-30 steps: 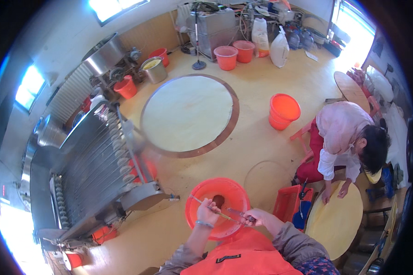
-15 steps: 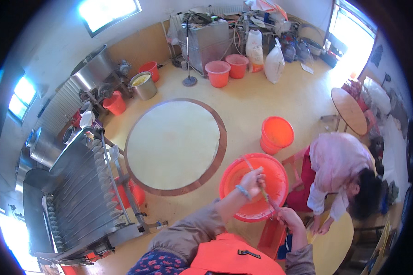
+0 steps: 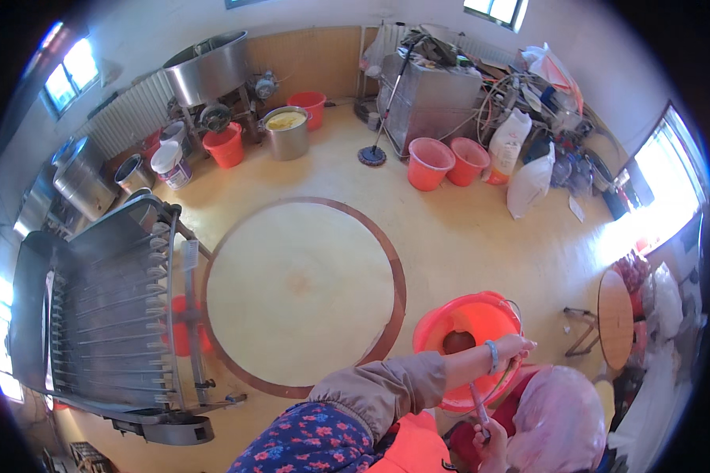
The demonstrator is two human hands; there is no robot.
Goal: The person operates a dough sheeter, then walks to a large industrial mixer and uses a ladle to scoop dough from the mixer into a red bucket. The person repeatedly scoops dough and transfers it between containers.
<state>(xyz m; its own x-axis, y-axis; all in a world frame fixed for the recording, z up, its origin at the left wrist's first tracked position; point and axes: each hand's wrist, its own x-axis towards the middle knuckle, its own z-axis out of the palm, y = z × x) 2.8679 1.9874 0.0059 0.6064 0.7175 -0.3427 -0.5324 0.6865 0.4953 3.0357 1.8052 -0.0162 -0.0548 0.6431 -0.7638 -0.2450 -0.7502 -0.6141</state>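
Observation:
My left hand (image 3: pixel 517 347), with a pale blue bracelet at the wrist, reaches over a red plastic bucket (image 3: pixel 427 335). Its fingers are closed around a thin yellow-brown strip (image 3: pixel 510 374), whose kind I cannot make out. Lower down, my right hand (image 3: pixel 492 448) grips a slim pinkish stick-like tool (image 3: pixel 479 406) with a darker lower part. The tool points up toward the left hand; whether it touches the strip is unclear. A dark round patch (image 3: pixel 459 342) shows inside the bucket, and a wire handle hangs at its rim. My forearm hides part of the bucket.
Close on the right sits a co-worker in a pale pink top (image 3: pixel 562 418), hands hidden. A large round pale board with a brown rim (image 3: pixel 398 292) lies left of the bucket. Further left stands a metal machine (image 3: pixel 114 315); a mop (image 3: pixel 372 156) and red buckets (image 3: pixel 431 164) are behind.
The view has swung, moving the room's things rightward and down. My left hand has moved right, and both hands are lower in view. The separate small red bucket no longer shows apart from the large tub.

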